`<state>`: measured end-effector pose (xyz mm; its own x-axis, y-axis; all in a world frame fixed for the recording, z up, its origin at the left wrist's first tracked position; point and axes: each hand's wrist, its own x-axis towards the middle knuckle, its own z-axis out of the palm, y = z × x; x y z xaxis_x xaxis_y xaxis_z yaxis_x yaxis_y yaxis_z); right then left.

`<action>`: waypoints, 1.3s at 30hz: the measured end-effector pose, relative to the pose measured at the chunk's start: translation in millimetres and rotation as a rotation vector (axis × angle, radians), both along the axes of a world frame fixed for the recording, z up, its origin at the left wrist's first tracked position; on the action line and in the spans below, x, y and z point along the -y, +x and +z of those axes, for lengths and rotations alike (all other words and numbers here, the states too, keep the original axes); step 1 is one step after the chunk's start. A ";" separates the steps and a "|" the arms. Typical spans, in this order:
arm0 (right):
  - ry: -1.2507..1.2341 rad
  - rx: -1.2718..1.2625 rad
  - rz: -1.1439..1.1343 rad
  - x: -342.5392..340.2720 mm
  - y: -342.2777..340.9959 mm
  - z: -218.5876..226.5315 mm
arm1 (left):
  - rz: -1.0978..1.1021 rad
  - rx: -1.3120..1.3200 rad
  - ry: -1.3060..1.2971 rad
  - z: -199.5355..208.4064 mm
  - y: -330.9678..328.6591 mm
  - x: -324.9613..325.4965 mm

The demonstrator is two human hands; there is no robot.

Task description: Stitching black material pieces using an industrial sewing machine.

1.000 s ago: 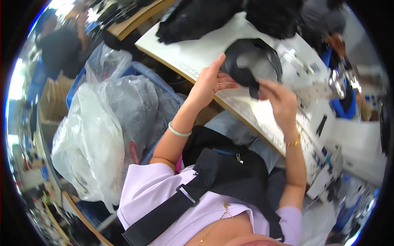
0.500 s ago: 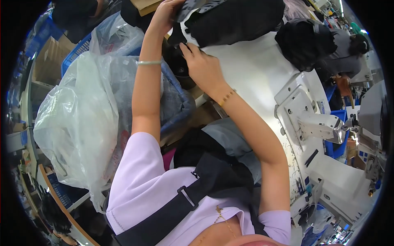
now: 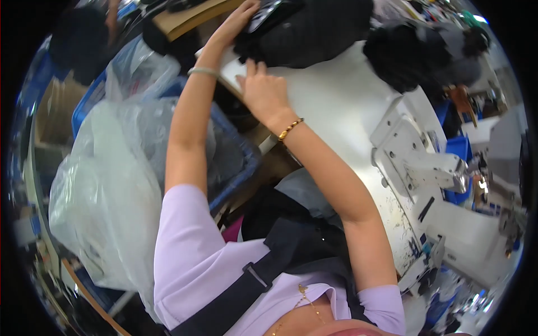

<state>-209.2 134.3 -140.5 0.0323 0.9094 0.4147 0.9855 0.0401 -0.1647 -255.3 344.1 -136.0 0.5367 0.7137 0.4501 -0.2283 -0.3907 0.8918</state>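
Note:
At the top of the view, my left hand (image 3: 238, 23) has its fingers closed at the edge of a dark, shiny piece with pale markings (image 3: 270, 15). That piece lies against a bulky pile of black cloth (image 3: 325, 36) on the white tabletop (image 3: 330, 92). Just below the pile's near left corner is my right hand (image 3: 265, 92). Its thumb, index and middle finger are apart, with the fingertips beside the black cloth's edge. Nothing shows in its grasp.
A white sewing machine (image 3: 417, 159) stands on the right. Beyond it sits a blue bin (image 3: 460, 168). More black cloth (image 3: 400, 59) lies at the far right. On my left are a large clear plastic bag (image 3: 106, 196) and a blue basket (image 3: 238, 171). A cardboard piece (image 3: 193, 19) is at the far left.
My right hand's fingers have spread from their pinch at the black cloth's edge. The dark piece has come down flatter against the pile. The whole view has shifted slightly.

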 end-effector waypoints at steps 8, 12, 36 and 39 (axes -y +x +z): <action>0.129 -0.175 0.437 111.4 97.0 6.5 | 0.821 0.035 0.178 -4.3 -28.1 8.7; 0.069 -0.337 0.153 206.3 170.1 16.2 | 0.756 0.354 0.376 66.3 38.9 101.6; 0.288 -0.287 0.175 258.3 195.2 28.8 | -0.163 -0.611 1.304 250.3 289.9 142.3; 0.297 -0.267 0.186 256.6 186.9 32.0 | -0.011 -0.370 1.305 277.1 249.5 120.7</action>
